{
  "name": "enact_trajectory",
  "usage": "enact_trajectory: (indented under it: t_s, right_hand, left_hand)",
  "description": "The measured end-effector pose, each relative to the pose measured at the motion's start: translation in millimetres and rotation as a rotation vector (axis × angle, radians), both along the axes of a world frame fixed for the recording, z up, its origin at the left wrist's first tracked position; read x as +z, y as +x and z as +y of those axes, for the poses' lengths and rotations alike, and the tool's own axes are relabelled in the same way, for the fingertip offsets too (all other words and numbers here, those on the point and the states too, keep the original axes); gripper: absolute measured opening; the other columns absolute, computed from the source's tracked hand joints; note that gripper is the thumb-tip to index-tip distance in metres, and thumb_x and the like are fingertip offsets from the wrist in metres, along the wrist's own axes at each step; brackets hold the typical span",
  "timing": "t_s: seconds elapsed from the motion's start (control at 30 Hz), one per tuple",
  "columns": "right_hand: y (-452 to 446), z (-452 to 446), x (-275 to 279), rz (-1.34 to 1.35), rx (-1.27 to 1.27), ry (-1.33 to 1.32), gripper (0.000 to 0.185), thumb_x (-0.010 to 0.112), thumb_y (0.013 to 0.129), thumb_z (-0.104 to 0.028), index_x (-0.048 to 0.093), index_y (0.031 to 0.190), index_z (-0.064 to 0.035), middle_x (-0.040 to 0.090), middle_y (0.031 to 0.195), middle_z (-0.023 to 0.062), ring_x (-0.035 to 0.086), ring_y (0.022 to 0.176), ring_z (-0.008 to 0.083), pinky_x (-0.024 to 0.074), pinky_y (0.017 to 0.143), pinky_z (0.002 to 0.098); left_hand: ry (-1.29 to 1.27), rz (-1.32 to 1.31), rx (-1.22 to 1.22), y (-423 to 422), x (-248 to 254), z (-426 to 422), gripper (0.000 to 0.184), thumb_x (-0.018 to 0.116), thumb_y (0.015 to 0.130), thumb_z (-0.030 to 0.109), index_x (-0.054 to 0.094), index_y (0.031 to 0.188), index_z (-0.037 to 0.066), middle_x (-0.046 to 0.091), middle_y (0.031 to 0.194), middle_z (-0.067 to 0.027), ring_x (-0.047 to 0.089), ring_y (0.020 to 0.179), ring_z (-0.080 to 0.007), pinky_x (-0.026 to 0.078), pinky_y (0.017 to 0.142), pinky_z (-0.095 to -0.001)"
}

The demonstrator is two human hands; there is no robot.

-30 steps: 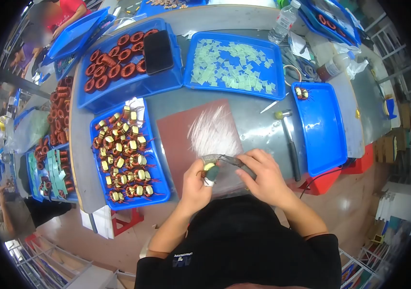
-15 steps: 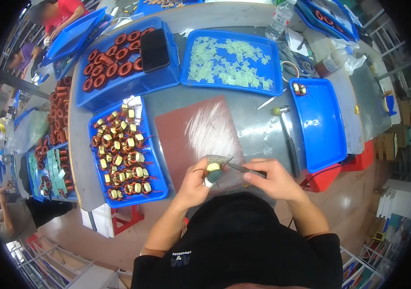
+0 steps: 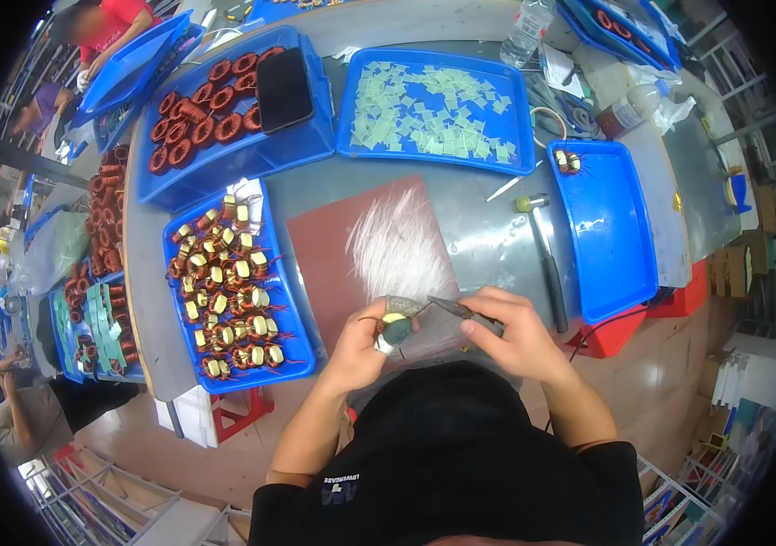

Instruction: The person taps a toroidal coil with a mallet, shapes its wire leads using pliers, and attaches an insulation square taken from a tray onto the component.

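Above the red-brown mat (image 3: 324, 241) on the desk (image 3: 488, 218), we keep our left hand (image 3: 358, 350) curled closed around a taped coil (image 3: 394, 329), while our right hand (image 3: 517, 337) grips dark pliers (image 3: 465, 312), their tips beside the coil.

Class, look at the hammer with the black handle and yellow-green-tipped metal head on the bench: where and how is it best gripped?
The hammer is probably best gripped by its black handle, from above, fingers and thumb on its long sides. It lies flat, handle end toward the person, long and slim, with the empty-handed approach awaiting the right hand freeing its dark pliers.
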State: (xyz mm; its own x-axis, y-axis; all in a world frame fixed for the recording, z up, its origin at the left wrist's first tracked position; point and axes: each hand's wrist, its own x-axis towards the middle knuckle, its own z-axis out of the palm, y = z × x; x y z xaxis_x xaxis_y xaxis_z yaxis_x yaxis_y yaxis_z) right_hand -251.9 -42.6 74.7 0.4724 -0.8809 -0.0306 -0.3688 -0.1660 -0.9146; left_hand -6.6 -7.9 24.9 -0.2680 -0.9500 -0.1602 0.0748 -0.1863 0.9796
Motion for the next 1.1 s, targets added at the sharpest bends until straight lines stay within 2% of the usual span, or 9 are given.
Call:
enact_trajectory:
  t_s: [0.13,0.17,0.23,0.27,0.47,0.7,0.87,1.0,1.1]
  right_hand:
    - [8,9,-3,0.040,-0.083,-0.115,0.023,0.070,0.084,-0.004,0.067,0.105,0.0050,0.062,0.088,0.0157,0.061,0.079,0.0307,0.0492,0.070,0.0359]
    - [11,11,-2,0.037,-0.082,-0.119,0.023,0.070,0.084,-0.004,0.067,0.105,0.0050,0.062,0.088,0.0157,0.061,0.079,0.0307,0.0492,0.070,0.0359]
    - [17,16,-1,0.199,-0.133,-0.408,0.027,0.075,0.080,-0.008,0.067,0.105,0.0003,0.062,0.090,0.0129,0.062,0.079,0.0322,0.0500,0.069,0.0392]
    - [18,18,2,0.240,-0.132,-0.459,0.030,0.077,0.076,-0.009,0.067,0.104,-0.0017,0.061,0.089,0.0108,0.061,0.078,0.0311,0.0496,0.067,0.0398]
    - [30,25,0,0.317,-0.167,-0.603,0.032,0.078,0.073,-0.008,0.067,0.102,-0.0016,0.059,0.087,0.0097,0.058,0.074,0.0289,0.0457,0.062,0.0384]
    - [31,39,-12,0.315,-0.239,-0.605,0.031,0.078,0.073,-0.008,0.067,0.101,-0.0017,0.058,0.087,0.0097,0.058,0.074,0.0285,0.0448,0.062,0.0381]
    - [41,53,-27,0.258,-0.285,-0.562,0.029,0.077,0.074,-0.007,0.067,0.101,-0.0009,0.058,0.087,0.0107,0.057,0.074,0.0296,0.0453,0.063,0.0392]
    - [39,53,-31,0.225,-0.307,-0.480,0.030,0.075,0.075,-0.003,0.065,0.102,0.0036,0.059,0.090,0.0159,0.059,0.077,0.0347,0.0484,0.066,0.0411]
    - [37,52,-39,0.184,-0.311,-0.435,0.030,0.076,0.077,-0.008,0.066,0.104,0.0003,0.060,0.092,0.0132,0.060,0.081,0.0333,0.0478,0.068,0.0400]
  left_hand:
    - [0.127,0.327,0.182,-10,-13,1,0.024,0.058,0.100,0.015,0.060,0.120,0.001,0.065,0.096,-0.0059,0.056,0.079,-0.0121,0.047,0.076,-0.0278]
    - [0.122,0.325,0.183,-14,-12,1,0.024,0.058,0.100,0.015,0.060,0.120,0.001,0.065,0.096,-0.0059,0.056,0.079,-0.0121,0.047,0.076,-0.0278]
    - [0.368,0.536,0.423,-23,1,-3,0.024,0.057,0.100,0.014,0.059,0.121,0.002,0.065,0.099,-0.0083,0.057,0.081,-0.0144,0.047,0.077,-0.0292]
    - [0.311,0.627,0.425,-27,1,-4,0.025,0.054,0.101,0.012,0.057,0.125,0.004,0.064,0.101,-0.0095,0.057,0.085,-0.0159,0.046,0.079,-0.0293]
    - [0.382,0.707,0.622,-36,19,-16,0.029,0.046,0.102,0.009,0.053,0.131,0.007,0.062,0.103,-0.0087,0.057,0.092,-0.0169,0.045,0.083,-0.0306]
    - [0.468,0.814,0.665,-45,18,-22,0.028,0.045,0.102,0.007,0.054,0.128,0.007,0.063,0.103,-0.0088,0.059,0.095,-0.0179,0.047,0.083,-0.0331]
    - [0.382,0.911,0.615,-42,5,-22,0.015,0.047,0.101,0.007,0.055,0.115,0.007,0.062,0.102,-0.0112,0.057,0.087,-0.0193,0.047,0.079,-0.0341]
    - [0.382,0.878,0.660,-49,14,-28,0.011,0.048,0.102,0.008,0.054,0.111,0.007,0.062,0.101,-0.0125,0.056,0.083,-0.0199,0.047,0.078,-0.0345]
    - [0.305,0.797,0.631,-46,6,-27,0.013,0.051,0.102,0.009,0.053,0.114,0.005,0.062,0.102,-0.0116,0.056,0.083,-0.0180,0.047,0.077,-0.0332]
